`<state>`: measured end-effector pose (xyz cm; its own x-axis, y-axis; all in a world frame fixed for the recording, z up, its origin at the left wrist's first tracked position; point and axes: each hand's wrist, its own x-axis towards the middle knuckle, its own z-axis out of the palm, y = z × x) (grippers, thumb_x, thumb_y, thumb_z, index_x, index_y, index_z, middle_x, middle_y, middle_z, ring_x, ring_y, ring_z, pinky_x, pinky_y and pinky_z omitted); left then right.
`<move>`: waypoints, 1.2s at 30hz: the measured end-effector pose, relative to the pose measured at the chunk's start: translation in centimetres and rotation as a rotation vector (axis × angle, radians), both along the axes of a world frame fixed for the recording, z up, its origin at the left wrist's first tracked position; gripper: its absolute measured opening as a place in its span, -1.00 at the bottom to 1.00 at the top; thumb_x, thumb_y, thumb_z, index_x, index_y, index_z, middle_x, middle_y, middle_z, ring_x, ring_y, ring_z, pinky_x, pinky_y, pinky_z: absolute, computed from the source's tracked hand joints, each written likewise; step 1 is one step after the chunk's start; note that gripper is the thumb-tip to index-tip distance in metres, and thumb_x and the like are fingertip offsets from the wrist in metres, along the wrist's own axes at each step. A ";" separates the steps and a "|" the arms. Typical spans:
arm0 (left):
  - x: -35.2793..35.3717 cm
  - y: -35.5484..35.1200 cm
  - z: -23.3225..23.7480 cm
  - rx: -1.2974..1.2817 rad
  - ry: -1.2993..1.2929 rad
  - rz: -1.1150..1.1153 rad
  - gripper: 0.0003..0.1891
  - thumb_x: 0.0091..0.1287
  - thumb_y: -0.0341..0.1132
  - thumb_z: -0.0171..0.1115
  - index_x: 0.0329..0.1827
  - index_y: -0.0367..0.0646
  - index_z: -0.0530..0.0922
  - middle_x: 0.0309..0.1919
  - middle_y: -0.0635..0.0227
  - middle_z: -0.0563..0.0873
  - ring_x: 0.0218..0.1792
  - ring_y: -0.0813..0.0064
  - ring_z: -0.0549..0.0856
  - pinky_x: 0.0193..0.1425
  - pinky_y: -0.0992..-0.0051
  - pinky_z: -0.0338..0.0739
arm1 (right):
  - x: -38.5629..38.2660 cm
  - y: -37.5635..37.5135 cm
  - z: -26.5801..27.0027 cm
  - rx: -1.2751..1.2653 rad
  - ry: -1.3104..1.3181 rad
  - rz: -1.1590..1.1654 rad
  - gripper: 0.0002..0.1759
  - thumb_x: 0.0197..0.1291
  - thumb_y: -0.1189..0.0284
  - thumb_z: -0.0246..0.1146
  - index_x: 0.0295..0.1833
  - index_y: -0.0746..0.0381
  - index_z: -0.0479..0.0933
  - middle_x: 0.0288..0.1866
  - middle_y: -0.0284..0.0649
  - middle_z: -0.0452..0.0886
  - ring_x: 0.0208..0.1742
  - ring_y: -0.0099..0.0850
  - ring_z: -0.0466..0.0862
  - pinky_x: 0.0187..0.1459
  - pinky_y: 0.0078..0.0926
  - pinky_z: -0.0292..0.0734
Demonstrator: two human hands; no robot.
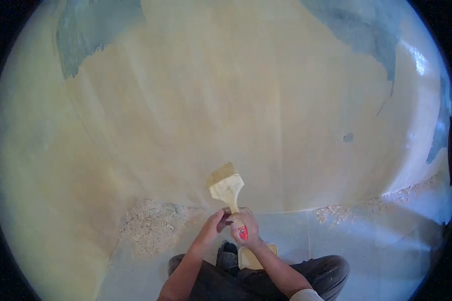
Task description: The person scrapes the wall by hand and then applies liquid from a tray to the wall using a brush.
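A wide, flat paintbrush (227,188) with pale bristles points up and slightly left in front of the wall. My right hand (247,228) is wrapped round its wooden handle, and the red end of the handle shows below the fingers. Close beside it on the left is my left hand (216,226), its fingers slightly bent and apart, with the fingertips right at the handle. Below my hands, between my legs, sits a cream-coloured tub (258,257), partly hidden by my right forearm.
Ahead rises a beige-coated wall (196,110) with grey patches (98,30) near the top. Scraped flakes (153,226) lie heaped at its foot on the left, with more flakes (334,213) along the right. Grey floor (291,236) surrounds my bent legs.
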<state>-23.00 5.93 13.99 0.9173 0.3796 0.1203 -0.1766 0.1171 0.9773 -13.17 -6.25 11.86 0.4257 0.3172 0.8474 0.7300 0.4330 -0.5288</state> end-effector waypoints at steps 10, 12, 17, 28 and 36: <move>2.9 -4.3 4.5 0.247 0.025 0.374 -0.70 0.55 -0.21 -0.05 0.15 -0.24 0.40 -0.14 0.35 0.58 -0.11 0.62 0.59 -0.04 0.53 0.52 | -0.2 -0.2 -1.5 -0.015 0.094 -0.031 -0.15 0.11 0.33 0.33 0.42 0.43 0.09 0.06 0.01 0.52 0.00 -0.16 0.57 0.08 -0.23 0.47; 3.5 -2.7 6.8 0.577 0.007 0.468 -0.67 0.58 -0.14 -0.14 0.11 -0.24 0.37 -0.24 0.34 0.58 -0.28 0.58 0.59 -0.23 0.49 0.50 | -0.1 0.0 -2.1 0.033 0.118 -0.025 -0.15 0.09 0.33 0.35 0.42 0.41 0.13 0.08 -0.01 0.51 -0.07 -0.19 0.55 -0.01 -0.24 0.49; 4.1 -1.0 17.2 1.480 0.052 0.628 -0.59 0.51 -0.24 -0.04 0.34 -0.19 0.23 -0.40 0.06 0.53 -0.43 0.05 0.58 -0.29 0.23 0.48 | -0.6 0.3 -5.5 -0.232 0.347 0.095 -0.23 0.19 0.36 0.27 0.49 0.17 0.13 -0.02 -0.07 0.49 -0.13 -0.19 0.52 0.00 -0.28 0.49; 10.0 -3.4 29.2 1.772 -0.192 0.452 -0.39 0.48 -0.41 -0.08 0.57 -0.05 -0.03 0.30 0.09 0.28 -0.02 0.19 0.47 0.21 0.24 0.39 | -1.1 1.8 -9.6 -0.338 0.328 0.011 -0.31 0.27 0.35 0.19 0.48 0.13 0.14 0.01 -0.03 0.46 0.00 -0.08 0.52 0.08 -0.14 0.48; 14.3 -5.4 31.0 1.140 -0.088 0.307 -0.39 0.50 -0.37 -0.10 0.59 0.09 -0.02 -0.12 0.24 0.55 -0.48 0.60 0.49 -0.54 0.60 0.46 | -0.8 1.5 -9.1 -0.365 0.403 0.053 -0.34 0.29 0.39 0.17 0.47 0.21 0.15 0.05 0.00 0.46 -0.15 -0.21 0.52 -0.02 -0.26 0.50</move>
